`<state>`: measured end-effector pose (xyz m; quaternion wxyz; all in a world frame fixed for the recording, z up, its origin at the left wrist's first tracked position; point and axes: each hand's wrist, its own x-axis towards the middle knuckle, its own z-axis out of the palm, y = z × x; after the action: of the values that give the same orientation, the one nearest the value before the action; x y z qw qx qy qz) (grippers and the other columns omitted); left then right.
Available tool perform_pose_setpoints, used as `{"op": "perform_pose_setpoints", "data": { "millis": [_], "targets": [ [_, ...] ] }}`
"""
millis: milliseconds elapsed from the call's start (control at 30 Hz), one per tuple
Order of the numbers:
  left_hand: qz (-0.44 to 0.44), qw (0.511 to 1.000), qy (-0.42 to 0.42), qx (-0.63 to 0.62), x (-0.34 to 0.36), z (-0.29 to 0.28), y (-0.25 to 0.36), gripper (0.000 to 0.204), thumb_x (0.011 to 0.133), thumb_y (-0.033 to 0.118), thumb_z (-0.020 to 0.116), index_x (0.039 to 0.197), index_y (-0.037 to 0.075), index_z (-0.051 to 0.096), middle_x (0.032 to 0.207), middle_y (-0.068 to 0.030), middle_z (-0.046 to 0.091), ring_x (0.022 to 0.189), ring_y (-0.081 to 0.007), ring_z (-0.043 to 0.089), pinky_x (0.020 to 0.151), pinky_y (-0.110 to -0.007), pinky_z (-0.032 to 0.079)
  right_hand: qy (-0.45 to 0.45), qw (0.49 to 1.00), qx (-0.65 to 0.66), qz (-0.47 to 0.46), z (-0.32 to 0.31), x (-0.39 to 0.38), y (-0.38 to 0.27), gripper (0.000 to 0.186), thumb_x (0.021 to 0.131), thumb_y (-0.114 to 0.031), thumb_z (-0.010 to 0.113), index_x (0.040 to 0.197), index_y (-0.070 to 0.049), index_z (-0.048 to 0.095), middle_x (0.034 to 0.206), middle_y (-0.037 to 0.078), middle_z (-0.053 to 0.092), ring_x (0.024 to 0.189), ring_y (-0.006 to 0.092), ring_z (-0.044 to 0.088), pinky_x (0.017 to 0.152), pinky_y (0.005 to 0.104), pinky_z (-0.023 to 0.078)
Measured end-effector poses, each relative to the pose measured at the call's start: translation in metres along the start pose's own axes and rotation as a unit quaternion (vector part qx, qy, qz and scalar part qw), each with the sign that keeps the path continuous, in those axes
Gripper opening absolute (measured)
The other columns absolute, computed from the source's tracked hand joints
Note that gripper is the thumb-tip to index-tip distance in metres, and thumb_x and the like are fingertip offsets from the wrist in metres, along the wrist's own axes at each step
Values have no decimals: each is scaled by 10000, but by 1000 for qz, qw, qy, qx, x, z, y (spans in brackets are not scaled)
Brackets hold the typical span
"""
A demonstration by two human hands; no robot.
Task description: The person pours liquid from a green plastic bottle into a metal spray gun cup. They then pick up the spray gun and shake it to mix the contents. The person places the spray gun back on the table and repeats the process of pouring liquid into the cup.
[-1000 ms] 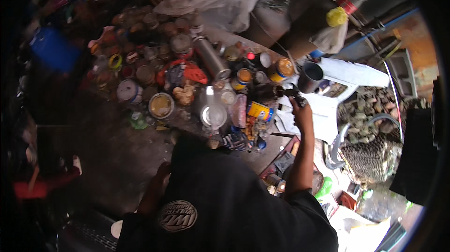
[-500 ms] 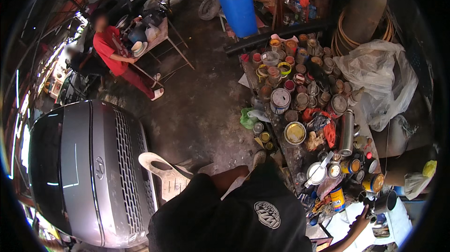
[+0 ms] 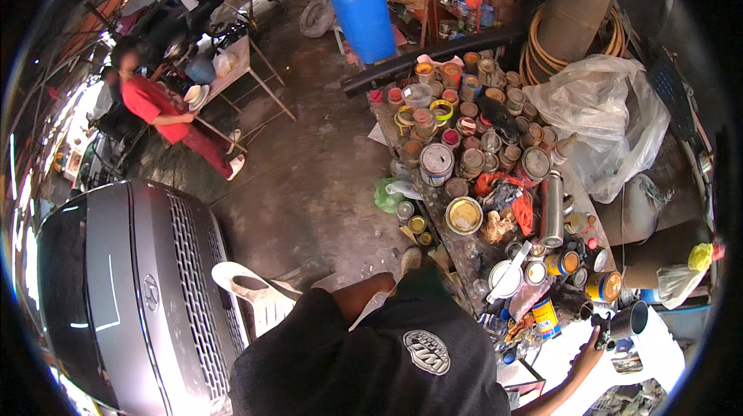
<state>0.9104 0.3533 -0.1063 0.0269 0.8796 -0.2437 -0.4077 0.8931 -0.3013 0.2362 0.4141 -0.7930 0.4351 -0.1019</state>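
At the lower right, my right hand (image 3: 592, 341) is closed around a dark spray gun (image 3: 602, 326) with a cylindrical metal cup (image 3: 632, 318). Beside it are a yellow-and-blue paint can (image 3: 604, 287) and another yellow-and-blue can (image 3: 546, 318). My left arm is bent in front of my dark shirt (image 3: 356, 366); the left hand (image 3: 381, 283) shows only in part, next to something white (image 3: 370, 311), and its fingers cannot be made out. A white-lidded can with a pale stirring stick (image 3: 514, 263) across it stands on the paint-stained bench (image 3: 457, 261).
Several paint cans and jars crowd the bench, with a steel flask (image 3: 552, 211) and crumpled clear plastic (image 3: 600, 118). A white plastic chair (image 3: 658, 358) stands lower right, another chair (image 3: 267, 304) beside the grey car (image 3: 131, 292). A person in red (image 3: 159, 106) stands by a table (image 3: 255, 79).
The view has shifted, so the bench and the blue drum appear farther left. My right hand still holds the spray gun, slightly higher in the picture. The person in red has turned slightly.
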Motion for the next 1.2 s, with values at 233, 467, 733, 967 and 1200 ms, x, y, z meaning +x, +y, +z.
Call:
{"op": "perform_pose_setpoints", "data": {
  "millis": [233,467,733,967,1200],
  "targets": [
    [135,980,106,98,5,14,-30,172,892,257,651,942,132,758,1020,-85,739,954,-276,672,882,-439,536,-2,1000,-1,-5,-1,7,24,468,1018,-571,662,1153,-123,692,579,-38,370,410,87,318,348,305,245],
    [71,995,65,35,2,14,-30,221,839,220,636,914,101,807,1022,-161,767,1056,-356,705,960,-491,545,17,1000,-12,-13,-1,-22,-14,403,1018,-498,693,1036,-95,675,612,-22,476,447,103,435,382,311,356],
    [33,950,51,-305,-1,15,-39,236,908,167,574,965,62,778,988,-184,758,1018,-372,716,908,-485,564,47,997,-56,10,-10,-47,-48,480,1001,-447,735,1055,29,705,809,191,721,735,250,659,736,406,527],
    [1,964,-9,-267,-11,-10,-32,240,916,140,563,999,50,770,1017,-208,747,1034,-391,703,942,-500,549,45,998,-52,16,-12,-48,-44,508,1000,-468,732,1104,29,706,890,213,760,836,311,736,795,404,546],
    [-82,942,22,-324,-23,-28,-19,287,946,126,532,1089,29,762,1125,-236,736,1051,-431,695,950,-485,549,58,996,-60,11,-12,-52,-40,566,989,-511,727,1139,33,700,929,230,765,876,342,753,804,417,552]
  ]
}}
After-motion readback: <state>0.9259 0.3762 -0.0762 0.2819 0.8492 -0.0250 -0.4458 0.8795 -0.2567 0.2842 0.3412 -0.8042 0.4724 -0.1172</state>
